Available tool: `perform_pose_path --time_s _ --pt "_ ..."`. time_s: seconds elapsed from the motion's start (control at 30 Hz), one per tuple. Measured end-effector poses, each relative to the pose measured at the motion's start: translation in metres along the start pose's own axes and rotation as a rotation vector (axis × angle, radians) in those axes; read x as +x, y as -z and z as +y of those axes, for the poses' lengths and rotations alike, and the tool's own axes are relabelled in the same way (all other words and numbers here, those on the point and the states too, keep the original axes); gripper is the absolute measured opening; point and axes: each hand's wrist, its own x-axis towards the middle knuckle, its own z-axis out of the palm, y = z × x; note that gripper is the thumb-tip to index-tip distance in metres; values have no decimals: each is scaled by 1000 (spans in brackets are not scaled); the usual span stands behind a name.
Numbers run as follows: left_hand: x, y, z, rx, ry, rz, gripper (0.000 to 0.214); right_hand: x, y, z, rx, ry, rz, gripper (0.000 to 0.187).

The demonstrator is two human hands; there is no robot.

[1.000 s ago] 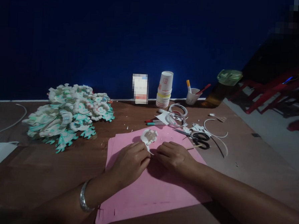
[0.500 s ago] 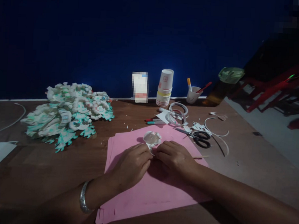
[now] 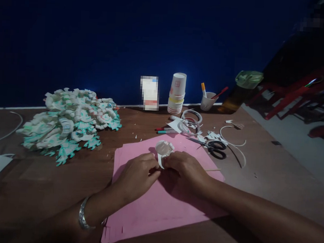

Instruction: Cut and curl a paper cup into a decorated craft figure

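Note:
A small white paper-cup cut-out (image 3: 163,149) with curled edge strips stands between my two hands over a stack of pink paper sheets (image 3: 157,204). My left hand (image 3: 137,174) pinches a white strip that hangs from the cut-out's lower left. My right hand (image 3: 188,169) grips the cut-out from the right, knuckles up. A thin wooden stick (image 3: 213,170) pokes out to the right from under my right hand. A silver bracelet (image 3: 82,216) sits on my left wrist.
A heap of white and teal paper cut-outs (image 3: 69,122) lies at the left. Black scissors (image 3: 215,148), markers (image 3: 165,130), tape rings (image 3: 191,119), white paper strips (image 3: 231,141), stacked paper cups (image 3: 176,95) and a pen cup (image 3: 208,101) sit behind the pink sheets. Red chairs (image 3: 301,94) stand at the right.
The cut-out has been turned and raised from lying flat to standing between my fingers. Both hands have closed in slightly on it. The view has shifted a little to the right.

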Motion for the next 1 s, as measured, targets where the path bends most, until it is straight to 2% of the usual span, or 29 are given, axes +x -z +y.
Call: perform_pose_path --time_s 0.1,0.2,0.3,0.37,0.43,0.57,0.67,0.77,0.83,0.9,1.0 --pt "2 3 1 -14 83 -31 15 1 0 0 6 -12 -9 9" --pt "4 4 0 -32 95 -49 15 -2 -2 5 -37 10 30 6" --pt "6 4 -2 -37 95 -61 16 -6 -4 12 -121 195 82 8" --pt "7 4 -2 -33 106 -73 16 -7 -5 16 -213 360 77 16" --pt "7 5 -3 -19 115 -87 16 -8 -5 17 -287 468 53 19" --pt "4 5 -2 64 101 -75 16 -7 -7 17 -323 453 36 18" --pt "-3 2 -3 243 -42 11 10 -5 -7 14 -279 406 44 14" --pt "-10 -5 -8 468 -324 102 11 -3 -5 11 -210 327 18 10" --pt "-12 -9 -11 555 -463 133 17 -2 -5 11 -193 286 12 12" --pt "-12 -12 -14 581 -525 129 21 -3 -5 11 -191 272 22 16" --pt "-10 -12 -14 562 -500 85 20 -5 -6 13 -172 296 50 17"
